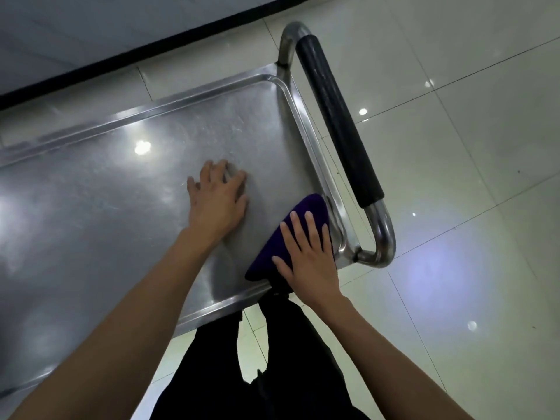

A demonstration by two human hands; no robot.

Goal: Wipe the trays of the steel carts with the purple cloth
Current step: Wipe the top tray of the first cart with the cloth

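Left hand [216,201]: palm down, fingers spread and nearly straight, resting flat on the bare floor of the steel cart's top tray [100,192], toward the tray's right end. It holds nothing. Forearm runs in from the lower left of the view.

Right hand [309,256]: palm down, fingers straight and slightly fanned, pressing flat on the purple cloth [306,207]. No curl around the cloth; it is pinned under the palm and fingers, not pinched. Forearm enters from the lower right.

Purple cloth: bunched into a rough triangle in the tray's near right corner, its far tip touching the right rim, its near end at or just over the near rim. The part under the hand is hidden.

Tray: shallow, raised rim, scuffed and streaked steel with ceiling-light glare. It contains only the cloth and the two hands. Its left end is cut off by the frame edge.

Cart handle [339,122]: steel tube loop with a black grip sleeve, just beyond the right rim.

Below the near rim: dark trousers [291,359], pale glossy floor tiles [454,147]. Lower trays are not visible.
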